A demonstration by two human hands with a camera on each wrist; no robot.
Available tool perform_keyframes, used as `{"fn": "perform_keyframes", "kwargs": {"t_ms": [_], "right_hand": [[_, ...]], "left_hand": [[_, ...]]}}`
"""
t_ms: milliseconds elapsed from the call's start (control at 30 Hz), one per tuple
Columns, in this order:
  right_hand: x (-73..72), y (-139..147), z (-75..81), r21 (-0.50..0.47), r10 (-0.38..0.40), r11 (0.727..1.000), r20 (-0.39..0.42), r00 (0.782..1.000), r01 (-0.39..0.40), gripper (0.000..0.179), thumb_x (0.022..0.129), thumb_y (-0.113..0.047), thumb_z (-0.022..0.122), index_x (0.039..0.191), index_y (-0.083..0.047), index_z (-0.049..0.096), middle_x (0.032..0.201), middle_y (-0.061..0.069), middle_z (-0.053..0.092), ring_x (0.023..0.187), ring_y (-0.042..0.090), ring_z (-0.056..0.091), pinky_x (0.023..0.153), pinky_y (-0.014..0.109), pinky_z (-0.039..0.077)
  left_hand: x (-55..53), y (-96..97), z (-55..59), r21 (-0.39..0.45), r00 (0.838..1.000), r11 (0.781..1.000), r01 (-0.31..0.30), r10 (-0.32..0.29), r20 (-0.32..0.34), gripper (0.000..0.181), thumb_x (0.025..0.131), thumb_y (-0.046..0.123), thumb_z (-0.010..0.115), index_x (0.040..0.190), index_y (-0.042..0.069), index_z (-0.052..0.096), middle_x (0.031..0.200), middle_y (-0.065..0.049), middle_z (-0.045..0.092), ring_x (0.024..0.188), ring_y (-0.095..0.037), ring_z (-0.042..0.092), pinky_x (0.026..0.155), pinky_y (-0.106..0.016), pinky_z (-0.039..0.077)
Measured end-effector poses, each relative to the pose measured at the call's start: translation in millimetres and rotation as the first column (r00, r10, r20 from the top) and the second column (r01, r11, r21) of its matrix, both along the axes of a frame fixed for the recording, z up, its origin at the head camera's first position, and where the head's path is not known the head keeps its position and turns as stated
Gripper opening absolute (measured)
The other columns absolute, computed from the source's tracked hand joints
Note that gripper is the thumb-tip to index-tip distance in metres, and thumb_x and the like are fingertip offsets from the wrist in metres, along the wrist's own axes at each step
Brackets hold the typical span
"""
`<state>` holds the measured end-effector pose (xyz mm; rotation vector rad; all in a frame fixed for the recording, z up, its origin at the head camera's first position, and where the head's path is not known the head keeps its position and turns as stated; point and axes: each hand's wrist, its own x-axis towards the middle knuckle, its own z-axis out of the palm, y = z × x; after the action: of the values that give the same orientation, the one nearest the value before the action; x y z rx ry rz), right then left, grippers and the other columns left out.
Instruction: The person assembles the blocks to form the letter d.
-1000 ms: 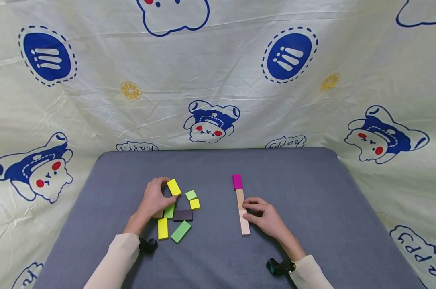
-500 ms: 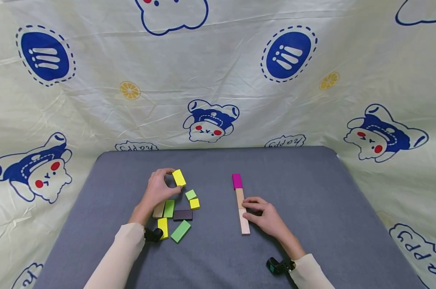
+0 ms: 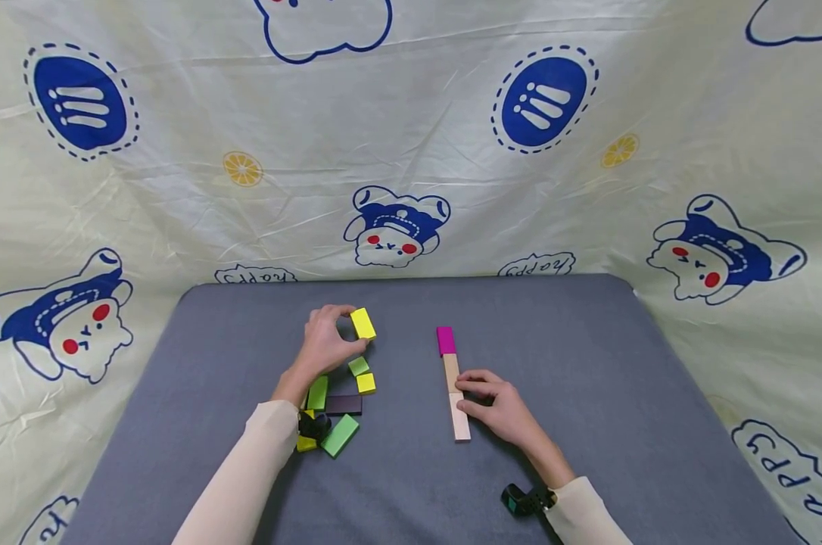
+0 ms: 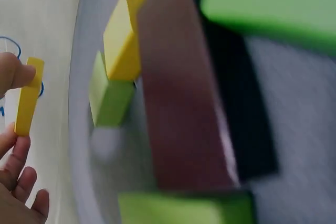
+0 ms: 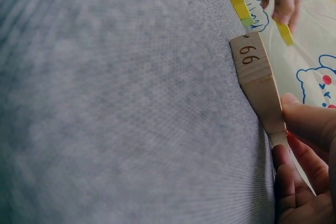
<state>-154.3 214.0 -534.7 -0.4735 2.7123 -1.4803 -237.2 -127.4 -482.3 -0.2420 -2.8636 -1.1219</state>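
My left hand (image 3: pixel 329 337) pinches a yellow block (image 3: pixel 363 323) between thumb and fingers, held over the far part of the table. The left wrist view shows this yellow block (image 4: pixel 29 98) edge-on between the fingertips. My right hand (image 3: pixel 499 405) touches the right side of a straight row with thumb and fingertips, near where two blocks meet. A pale pink block (image 3: pixel 462 420) forms the row's near end, a tan wooden block (image 3: pixel 451 372) its middle, a magenta block (image 3: pixel 446 341) its far end. In the right wrist view a wooden block (image 5: pixel 257 77) bears the number 66.
Loose blocks lie under and beside the left forearm: a dark block (image 3: pixel 344 405), a green block (image 3: pixel 340 436), another green block (image 3: pixel 318 393), a small light-green block (image 3: pixel 359 366) and a small yellow block (image 3: pixel 366 384). A patterned cloth (image 3: pixel 411 136) hangs behind the grey table (image 3: pixel 554 325).
My left hand has carried the yellow block away from the loose blocks, rightward and farther back. Its forearm now covers some of them. The right hand and the row stay put.
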Motion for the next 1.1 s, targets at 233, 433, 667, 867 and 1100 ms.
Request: {"fn": "perform_keyframes", "kwargs": {"t_ms": [233, 433, 667, 867, 1100], "right_hand": [[-1.3, -1, 2.3, 0.017, 0.005, 1.000, 0.003, 1.000, -0.005, 0.032, 0.088, -0.015, 0.082, 0.119, -0.009, 0.078, 0.128, 0.005, 0.069, 0.119, 0.028, 0.063, 0.096, 0.030, 0.051], [-1.1, -2, 2.8, 0.021, 0.001, 1.000, 0.012, 1.000, -0.001, 0.032, 0.087, -0.015, 0.082, 0.118, -0.009, 0.078, 0.127, 0.005, 0.069, 0.120, 0.028, 0.063, 0.097, 0.030, 0.051], [-0.8, -3, 1.7, 0.043, -0.004, 0.999, 0.025, 1.000, 0.003, 0.031, 0.089, -0.018, 0.081, 0.119, -0.010, 0.078, 0.127, 0.004, 0.069, 0.120, 0.027, 0.063, 0.098, 0.035, 0.051], [-1.4, -3, 4.1, 0.043, 0.003, 0.999, 0.032, 0.999, -0.004, 0.032, 0.090, -0.018, 0.080, 0.120, -0.009, 0.077, 0.129, 0.005, 0.068, 0.121, 0.028, 0.063, 0.099, 0.038, 0.052], [0.5, -2, 4.1, 0.039, -0.002, 0.999, 0.031, 1.000, 0.000, 0.031, 0.089, -0.017, 0.081, 0.119, -0.010, 0.077, 0.128, 0.004, 0.068, 0.120, 0.026, 0.062, 0.099, 0.036, 0.052]], "left_hand": [[-12.3, 29.4, 4.7, -0.001, 0.999, 0.999, 0.052, -0.052, -0.002, 0.064, 0.084, 0.032, 0.079, 0.141, 0.009, 0.061, 0.144, -0.015, 0.057, 0.134, -0.037, 0.042, 0.113, -0.061, 0.030], [-21.2, 57.3, 6.4, 0.001, 0.996, 0.996, 0.092, -0.092, 0.003, 0.064, 0.085, 0.032, 0.080, 0.143, 0.012, 0.060, 0.146, -0.012, 0.057, 0.136, -0.036, 0.040, 0.114, -0.059, 0.031], [-30.8, 82.3, 5.0, -0.013, 0.990, 0.991, 0.136, -0.136, 0.023, 0.065, 0.089, 0.034, 0.079, 0.146, 0.016, 0.056, 0.149, -0.010, 0.055, 0.138, -0.034, 0.041, 0.115, -0.058, 0.031], [-38.1, 95.2, 6.8, 0.006, 0.991, 0.991, 0.131, -0.131, 0.019, 0.067, 0.089, 0.033, 0.079, 0.148, 0.014, 0.055, 0.148, -0.009, 0.056, 0.138, -0.033, 0.042, 0.116, -0.058, 0.031], [-50.8, 110.0, 0.9, -0.088, 0.985, 0.981, 0.172, -0.171, 0.028, 0.065, 0.090, 0.036, 0.078, 0.147, 0.014, 0.055, 0.149, -0.009, 0.055, 0.136, -0.032, 0.045, 0.114, -0.055, 0.035]]}}
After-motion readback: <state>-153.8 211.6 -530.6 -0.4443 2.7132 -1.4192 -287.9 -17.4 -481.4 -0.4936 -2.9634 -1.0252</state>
